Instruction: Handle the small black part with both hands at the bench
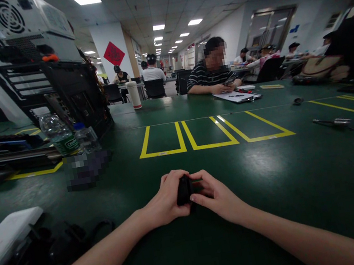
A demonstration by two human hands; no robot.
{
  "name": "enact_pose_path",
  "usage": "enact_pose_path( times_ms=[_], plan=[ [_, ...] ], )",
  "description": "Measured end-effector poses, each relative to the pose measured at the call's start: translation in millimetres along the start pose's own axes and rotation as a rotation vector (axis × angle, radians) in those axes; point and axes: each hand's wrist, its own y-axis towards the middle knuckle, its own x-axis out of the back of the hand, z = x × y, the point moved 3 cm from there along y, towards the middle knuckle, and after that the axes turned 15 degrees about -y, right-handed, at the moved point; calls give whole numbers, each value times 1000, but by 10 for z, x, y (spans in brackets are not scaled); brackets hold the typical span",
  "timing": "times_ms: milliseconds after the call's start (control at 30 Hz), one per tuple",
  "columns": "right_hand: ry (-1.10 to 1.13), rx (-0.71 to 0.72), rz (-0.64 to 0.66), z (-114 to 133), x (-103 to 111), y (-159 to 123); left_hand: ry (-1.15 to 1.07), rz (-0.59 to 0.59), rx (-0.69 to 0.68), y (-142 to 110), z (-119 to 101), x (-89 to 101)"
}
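A small dark, block-shaped black object (183, 190) is held up just above the green table, between my two hands. My left hand (168, 198) wraps around its left side, thumb below and fingers over the top. From the other side, the thumb and curled fingers of my right hand (214, 196) close on its right edge. The object's exact kind is too dark to make out, and my fingers hide much of it.
Yellow tape outlines (163, 153) mark the green table ahead. To the left stand bottles (55, 131), computer hardware (77, 95) and a white box (13, 234). A metal tool (333, 122) lies right. Across the table sits a person (209, 72) by a clipboard (237, 96).
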Motion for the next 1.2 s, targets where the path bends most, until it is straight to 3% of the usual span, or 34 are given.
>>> enact_pose_path(
  times_ms=[267,500,600,733,1000,1200],
  plan=[
    [-9,74,-58,-38,-32,26,-1,-84,-32,1,143,-68],
    [-21,-24,-27,-38,-12,20,-2,-40,-31,1,58,-24],
    [-23,4,-7,-21,-8,7,-4,-4,-29,-1,56,-33],
    [-32,76,-27,2,-8,-1,-14,-45,-31,-3,106,-51],
    [-9,-14,-38,-24,-7,4,6,-3,-27,-1,9,-15],
    [-34,24,-11,-32,-9,6,12,-54,-55,7,113,-57]
  ],
)
